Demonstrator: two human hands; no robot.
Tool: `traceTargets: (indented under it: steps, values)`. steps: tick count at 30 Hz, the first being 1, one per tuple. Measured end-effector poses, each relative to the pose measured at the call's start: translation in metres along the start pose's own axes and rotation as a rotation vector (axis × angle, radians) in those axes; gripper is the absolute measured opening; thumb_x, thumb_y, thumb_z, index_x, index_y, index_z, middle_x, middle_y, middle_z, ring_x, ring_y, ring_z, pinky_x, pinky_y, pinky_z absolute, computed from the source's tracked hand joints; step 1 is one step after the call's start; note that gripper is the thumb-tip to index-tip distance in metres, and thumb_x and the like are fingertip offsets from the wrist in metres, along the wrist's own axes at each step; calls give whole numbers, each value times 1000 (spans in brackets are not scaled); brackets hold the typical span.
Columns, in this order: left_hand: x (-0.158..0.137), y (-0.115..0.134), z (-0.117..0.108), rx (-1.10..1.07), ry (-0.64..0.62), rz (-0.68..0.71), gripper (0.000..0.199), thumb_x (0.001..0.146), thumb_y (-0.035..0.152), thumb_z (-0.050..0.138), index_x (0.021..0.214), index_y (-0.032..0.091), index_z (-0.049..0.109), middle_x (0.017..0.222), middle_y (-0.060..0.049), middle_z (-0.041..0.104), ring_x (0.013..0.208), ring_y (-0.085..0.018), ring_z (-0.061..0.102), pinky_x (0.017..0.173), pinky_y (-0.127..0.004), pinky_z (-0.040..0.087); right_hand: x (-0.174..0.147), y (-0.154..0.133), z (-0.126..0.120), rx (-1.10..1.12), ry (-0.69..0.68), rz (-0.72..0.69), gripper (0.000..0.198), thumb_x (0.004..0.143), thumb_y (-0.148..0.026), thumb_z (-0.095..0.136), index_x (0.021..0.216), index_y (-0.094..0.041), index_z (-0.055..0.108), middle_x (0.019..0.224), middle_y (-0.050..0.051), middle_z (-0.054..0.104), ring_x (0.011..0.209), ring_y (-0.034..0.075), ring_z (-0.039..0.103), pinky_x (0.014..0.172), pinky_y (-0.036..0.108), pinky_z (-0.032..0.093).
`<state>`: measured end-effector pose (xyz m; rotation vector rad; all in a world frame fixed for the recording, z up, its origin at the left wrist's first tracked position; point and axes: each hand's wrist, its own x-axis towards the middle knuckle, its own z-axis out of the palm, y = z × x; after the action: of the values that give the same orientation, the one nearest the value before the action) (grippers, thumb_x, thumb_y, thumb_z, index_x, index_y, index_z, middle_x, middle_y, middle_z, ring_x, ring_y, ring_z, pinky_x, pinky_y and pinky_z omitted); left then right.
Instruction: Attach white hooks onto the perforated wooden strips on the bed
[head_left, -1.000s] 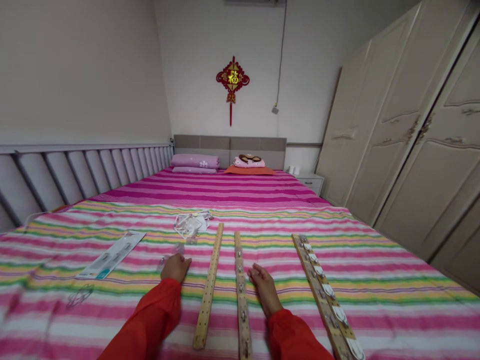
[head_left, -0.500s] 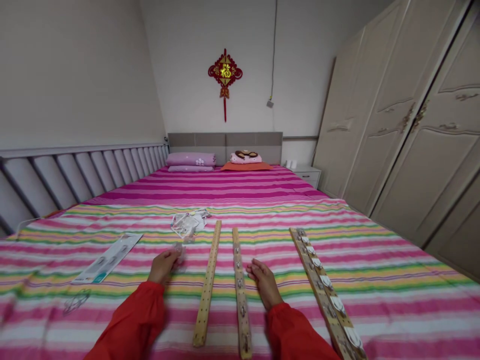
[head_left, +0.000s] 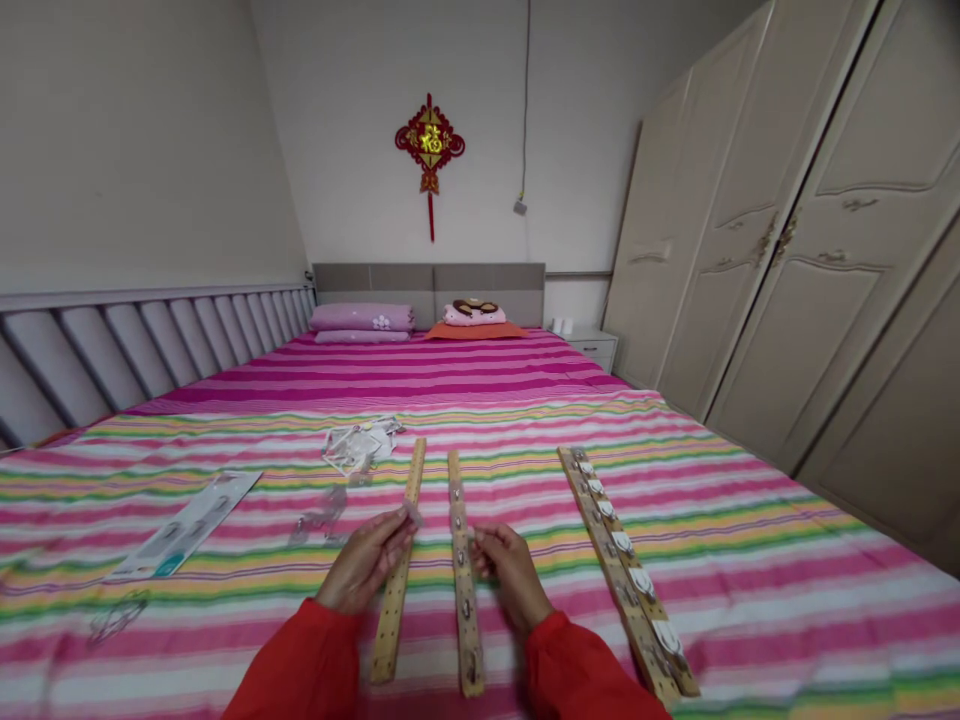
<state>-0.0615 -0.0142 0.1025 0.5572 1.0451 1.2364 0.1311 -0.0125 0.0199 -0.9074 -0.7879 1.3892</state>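
Note:
My left hand (head_left: 366, 560) pinches a small clear plastic piece (head_left: 412, 514) over a bare wooden strip with holes (head_left: 393, 610). Beside it lies a second wooden strip (head_left: 464, 585) bearing several small metal hooks on clear backings. My right hand (head_left: 511, 572) is closed at that strip's right edge, thumb and finger together; what they hold, if anything, is too small to make out. Loose clear plastic pieces (head_left: 324, 515) lie left of my left hand. Further right, two strips lie side by side, with white hooks (head_left: 642, 583) on one and clear-backed metal hooks on the other.
A flat hook package (head_left: 187, 525) lies on the striped bedspread at left, with a thin wiry tangle (head_left: 120, 614) nearer me. White and clear packaging (head_left: 361, 445) is heaped beyond my left hand. A railing (head_left: 165, 350) borders the left side; wardrobes (head_left: 750, 250) stand at right.
My left hand has moved right, from beside the loose plastic to over the bare strip, with a clear piece in it. My right hand has closed against the hooked strip. The view has shifted slightly right.

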Motion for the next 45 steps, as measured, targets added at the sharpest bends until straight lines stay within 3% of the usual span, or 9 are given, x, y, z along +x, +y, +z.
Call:
traceTargets:
  steps: [6,10,13,17,21,26,33,40,45]
  values:
    - [1,-23,32,-115,22,-170,8,82,10,58,80,14,64,70,-4,70,65,-10,66,61,-16,52,-15,-23,33,-106,-86,-194,43,51,-30,83,89,-18,66,78,0,65,55,9,53,54,22,46]
    - [7,-33,39,-92,-17,-183,4,78,15,64,81,15,67,75,-5,71,68,-11,67,59,-16,50,-12,-29,37,-154,-64,-247,31,60,-37,78,83,-18,68,69,0,66,60,13,57,57,24,47]
    - [7,-36,40,-44,-62,-169,6,76,20,67,78,15,68,81,-8,72,73,-13,67,61,-17,49,-4,-30,33,-110,-37,-200,32,61,-45,76,74,-17,67,59,-1,64,52,13,55,47,23,43]
    - [1,-36,40,188,-195,-94,29,67,39,74,83,15,70,89,-9,72,78,-16,66,65,-20,48,7,-32,24,-24,6,-140,37,59,-50,76,69,-16,65,54,-1,62,46,12,54,41,20,39]
    - [4,-31,38,446,-214,40,45,49,51,79,72,14,69,71,-4,69,65,-13,61,59,-21,43,15,-37,18,45,45,-112,34,59,-46,77,65,-14,65,60,3,67,44,9,53,39,18,36]
    - [22,-28,34,474,-97,191,45,50,50,77,76,15,68,69,-3,68,68,-15,60,60,-23,42,19,-36,18,175,43,2,30,53,-38,79,64,-14,64,60,3,68,41,8,53,36,16,34]
    - [42,-39,43,400,-247,222,40,50,47,77,70,14,67,71,-7,70,69,-18,62,68,-28,45,24,-22,23,209,-43,102,28,54,-34,78,68,-13,64,64,4,69,39,7,51,34,16,35]
    - [65,-23,44,472,-191,235,34,51,44,74,66,14,65,57,1,61,55,-10,50,54,-22,36,40,-25,19,76,-14,40,31,57,-39,78,68,-13,66,62,2,67,45,9,54,40,18,39]
    - [84,2,55,616,-287,328,30,54,42,71,61,13,65,54,3,56,52,-8,43,52,-21,32,68,-35,21,25,-16,-43,28,56,-36,78,69,-13,69,54,0,63,45,9,52,45,20,41]
